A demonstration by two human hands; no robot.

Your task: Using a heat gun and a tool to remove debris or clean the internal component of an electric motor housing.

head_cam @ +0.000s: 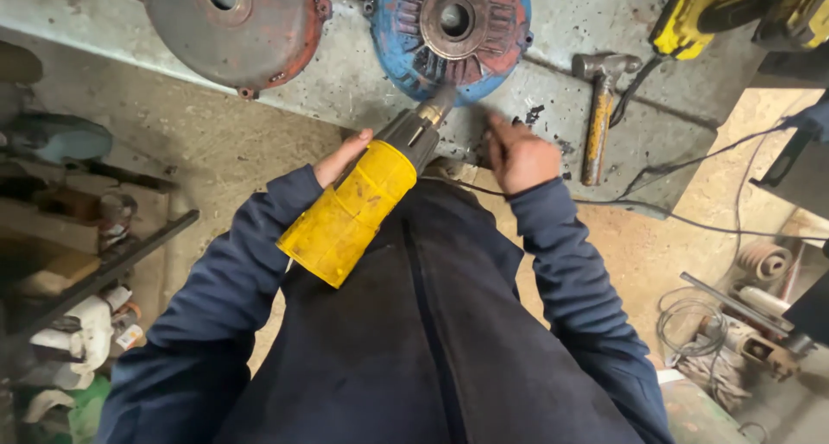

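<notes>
My left hand (341, 157) grips a yellow power drill (358, 209) whose dark nose and metal tip point up at a blue, rust-stained round motor end cover (449, 29) lying on the grey metal bench (553, 107). The drill's tip touches or nearly touches the cover's lower rim. My right hand (518, 156) hovers over the bench just right of the drill's tip, fingers curled and blurred; whether it pinches something small is unclear. Dark blue sleeves and jacket fill the lower frame.
A second, reddish-grey round cover (229, 25) lies on the bench at the left. A hammer (600, 107) with a rusty yellow handle rests to the right, a yellow power tool (734, 8) beyond it. Cables, pulleys and scrap crowd the floor at right; cluttered shelves stand left.
</notes>
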